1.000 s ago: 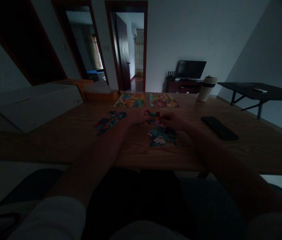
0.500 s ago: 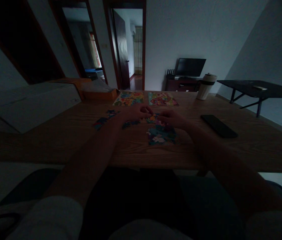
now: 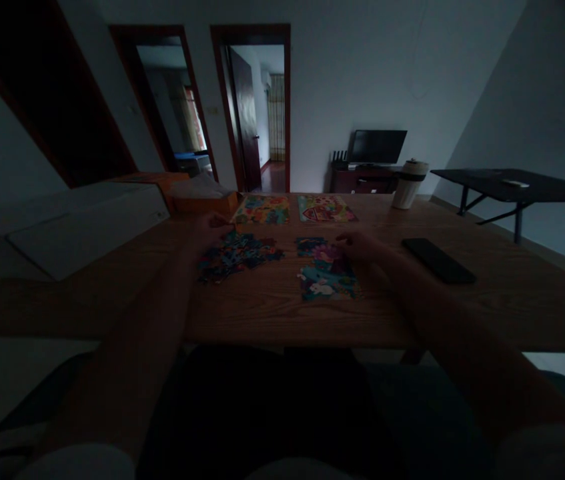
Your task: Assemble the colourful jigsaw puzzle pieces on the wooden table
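A partly assembled jigsaw [image 3: 326, 273] lies on the wooden table [image 3: 272, 307] in front of me. My right hand [image 3: 359, 245] rests at its upper right edge, fingers curled on the pieces; the dim light hides whether it holds one. A heap of loose puzzle pieces [image 3: 235, 255] lies to the left. My left hand [image 3: 211, 225] reaches over the far left of that heap, fingers bent; what it holds, if anything, is too dark to see.
Two finished colourful puzzles [image 3: 262, 209] [image 3: 325, 208] lie at the table's far side. A black phone [image 3: 437, 260] lies to the right, a white tumbler [image 3: 408, 184] behind it. An orange box [image 3: 201, 199] and a white box [image 3: 82, 217] stand at the left.
My left hand has left the middle, where both hands met over the jigsaw, and moved left to the loose pieces. My right hand stayed by the jigsaw. The camera tilted slightly.
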Demonstrator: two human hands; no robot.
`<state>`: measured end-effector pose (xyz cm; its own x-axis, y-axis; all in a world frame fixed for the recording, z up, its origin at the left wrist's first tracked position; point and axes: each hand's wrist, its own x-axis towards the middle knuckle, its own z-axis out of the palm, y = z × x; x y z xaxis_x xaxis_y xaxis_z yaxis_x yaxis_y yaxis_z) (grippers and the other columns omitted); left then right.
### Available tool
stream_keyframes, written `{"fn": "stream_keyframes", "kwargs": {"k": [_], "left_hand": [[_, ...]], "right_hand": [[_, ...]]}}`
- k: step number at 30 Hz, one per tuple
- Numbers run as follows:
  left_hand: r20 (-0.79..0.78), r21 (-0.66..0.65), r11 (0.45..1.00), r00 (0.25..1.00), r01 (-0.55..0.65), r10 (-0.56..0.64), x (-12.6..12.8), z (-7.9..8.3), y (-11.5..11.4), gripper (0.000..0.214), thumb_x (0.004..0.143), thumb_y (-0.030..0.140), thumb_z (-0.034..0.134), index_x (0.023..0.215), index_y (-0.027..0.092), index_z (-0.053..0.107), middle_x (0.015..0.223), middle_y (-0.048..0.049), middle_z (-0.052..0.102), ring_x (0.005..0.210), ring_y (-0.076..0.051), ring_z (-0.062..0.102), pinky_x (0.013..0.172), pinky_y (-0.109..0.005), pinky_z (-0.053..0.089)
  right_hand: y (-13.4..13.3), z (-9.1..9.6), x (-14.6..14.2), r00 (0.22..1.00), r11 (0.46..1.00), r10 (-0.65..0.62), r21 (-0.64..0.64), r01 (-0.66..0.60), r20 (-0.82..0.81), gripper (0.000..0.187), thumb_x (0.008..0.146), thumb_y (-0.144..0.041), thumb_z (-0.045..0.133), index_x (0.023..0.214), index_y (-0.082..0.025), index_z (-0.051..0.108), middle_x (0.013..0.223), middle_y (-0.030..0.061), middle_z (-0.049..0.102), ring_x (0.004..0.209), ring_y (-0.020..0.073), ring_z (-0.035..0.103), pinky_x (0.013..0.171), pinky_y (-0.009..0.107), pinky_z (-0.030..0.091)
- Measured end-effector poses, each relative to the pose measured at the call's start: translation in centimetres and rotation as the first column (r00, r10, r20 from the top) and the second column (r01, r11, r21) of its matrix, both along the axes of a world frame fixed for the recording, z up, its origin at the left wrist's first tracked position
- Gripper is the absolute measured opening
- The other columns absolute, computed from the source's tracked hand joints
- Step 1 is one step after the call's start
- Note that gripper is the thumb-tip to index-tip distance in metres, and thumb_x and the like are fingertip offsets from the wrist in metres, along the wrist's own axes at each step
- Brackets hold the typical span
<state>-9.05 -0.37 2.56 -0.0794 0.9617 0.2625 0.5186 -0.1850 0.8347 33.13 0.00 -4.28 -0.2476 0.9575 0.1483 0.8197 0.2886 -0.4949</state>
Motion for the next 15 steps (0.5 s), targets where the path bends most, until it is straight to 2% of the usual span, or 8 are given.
{"fn": "stream_keyframes", "kwargs": {"k": [3,5,7,9,10,12,14,15], "left_hand": [[0.057,0.055,0.997,0.997,-0.058,0.055,-0.9,-0.3,0.0,0.017,0.072,0.029,0.07,0.084,0.02,0.062,0.088,-0.0025,0.068,0.076,-0.017,0.061,0.062,-0.025,0.046],[0.035,0.065,0.997,0.999,-0.039,0.037,-1.0,0.0,-0.2,0.011,0.072,0.026,0.066,0.08,0.02,0.062,0.085,-0.002,0.067,0.078,-0.018,0.06,0.063,-0.025,0.046],[-0.024,0.043,0.998,0.999,0.039,-0.038,-0.8,0.1,-0.4,0.007,0.072,0.026,0.063,0.073,0.02,0.061,0.079,-0.0013,0.065,0.077,-0.018,0.059,0.064,-0.025,0.046],[-0.104,-0.018,0.987,0.981,0.161,-0.162,-0.5,0.1,-0.6,0.009,0.07,0.027,0.063,0.067,0.02,0.059,0.072,-0.0004,0.062,0.072,-0.017,0.058,0.062,-0.025,0.044],[-0.15,-0.076,0.969,0.958,0.237,-0.246,-0.3,0.0,-0.7,0.01,0.068,0.028,0.065,0.066,0.02,0.059,0.071,0.0,0.062,0.071,-0.017,0.057,0.061,-0.025,0.043],[-0.226,-0.244,0.896,0.876,0.372,-0.425,0.2,-0.3,-1.1,0.013,0.065,0.031,0.07,0.065,0.02,0.062,0.07,0.0002,0.064,0.068,-0.017,0.058,0.061,-0.026,0.043],[-0.273,-0.392,0.81,0.785,0.436,-0.555,0.8,-0.7,-1.4,0.018,0.063,0.036,0.075,0.07,0.021,0.068,0.073,-0.0006,0.068,0.069,-0.018,0.062,0.061,-0.026,0.043],[-0.293,-0.426,0.788,0.756,0.444,-0.585,1.1,-0.8,-1.5,0.021,0.063,0.038,0.077,0.075,0.022,0.072,0.075,-0.0011,0.07,0.071,-0.019,0.063,0.062,-0.026,0.044]], "right_hand": [[-0.7,0.0,-0.5,0.993,0.991,0.121,-0.051,-0.122,-0.012,0.036,0.091,-0.051,0.065,0.109,-0.022,0.078,0.09,0.0061,0.077,0.076,0.0208,0.07,0.068,0.03,0.053],[-1.0,0.1,-0.5,0.992,0.991,0.125,-0.059,-0.124,0.009,0.041,0.09,-0.056,0.064,0.108,-0.022,0.078,0.084,0.0056,0.076,0.073,0.0202,0.069,0.065,0.029,0.052],[-1.1,0.3,-0.4,0.994,0.993,0.107,-0.05,-0.106,0.02,0.042,0.088,-0.056,0.066,0.109,-0.022,0.078,0.085,0.0064,0.076,0.075,0.0209,0.069,0.066,0.029,0.052],[-1.0,0.3,-0.2,0.995,0.994,0.101,-0.049,-0.1,0.021,0.041,0.088,-0.055,0.067,0.11,-0.022,0.077,0.092,0.0071,0.077,0.079,0.022,0.07,0.069,0.031,0.053],[-0.9,0.2,-0.2,0.994,0.993,0.108,-0.055,-0.106,0.019,0.04,0.089,-0.055,0.067,0.11,-0.023,0.077,0.094,0.007,0.077,0.081,0.0223,0.07,0.07,0.031,0.053],[-0.7,0.0,0.0,0.991,0.987,0.137,-0.081,-0.136,0.0,0.04,0.09,-0.056,0.065,0.11,-0.024,0.077,0.098,0.0066,0.078,0.083,0.0227,0.071,0.072,0.031,0.054],[-0.5,-0.1,0.1,0.988,0.981,0.155,-0.115,-0.157,-0.026,0.04,0.092,-0.057,0.062,0.109,-0.024,0.077,0.099,0.0064,0.078,0.085,0.023,0.072,0.073,0.032,0.055],[-0.4,-0.2,0.2,0.987,0.979,0.157,-0.128,-0.16,-0.035,0.04,0.092,-0.058,0.062,0.109,-0.024,0.077,0.099,0.0063,0.078,0.085,0.0233,0.072,0.073,0.032,0.055]]}}
